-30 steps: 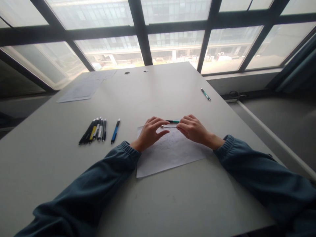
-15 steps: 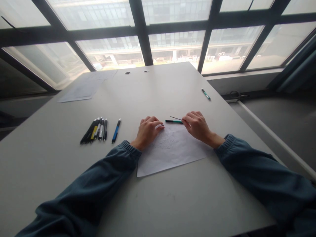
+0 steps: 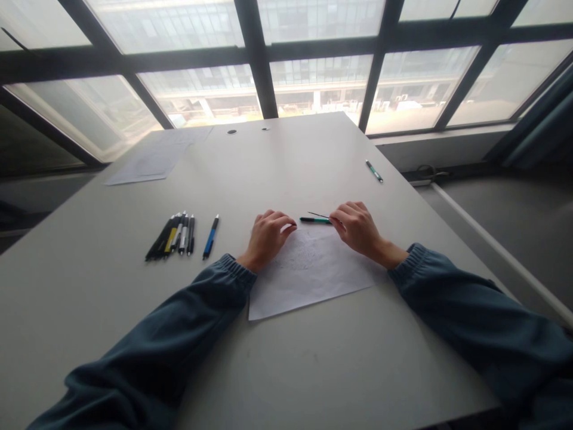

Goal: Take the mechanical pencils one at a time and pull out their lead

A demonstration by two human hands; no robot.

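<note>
My right hand (image 3: 357,227) pinches a thin dark pen refill (image 3: 317,214) that points left. Just under the refill lies a green and black pen barrel (image 3: 315,220), its right end hidden by my fingers. My left hand (image 3: 270,235) rests at the left side of a white paper sheet (image 3: 313,286), thumb and index finger pressed together. Something tiny and dark may be between those fingertips; it is too small to name. Faint marks show on the sheet between my hands.
Several pens (image 3: 172,237) lie side by side on the left, with a blue pen (image 3: 211,237) apart from them. A green pen (image 3: 374,171) lies near the table's right edge. Papers (image 3: 147,161) are at the far left. Windows (image 3: 322,83) stand behind the table (image 3: 277,161).
My left thumb and index finger have closed tighter together, and the pale gap between them has changed shape. My right hand and the refill have hardly moved.
</note>
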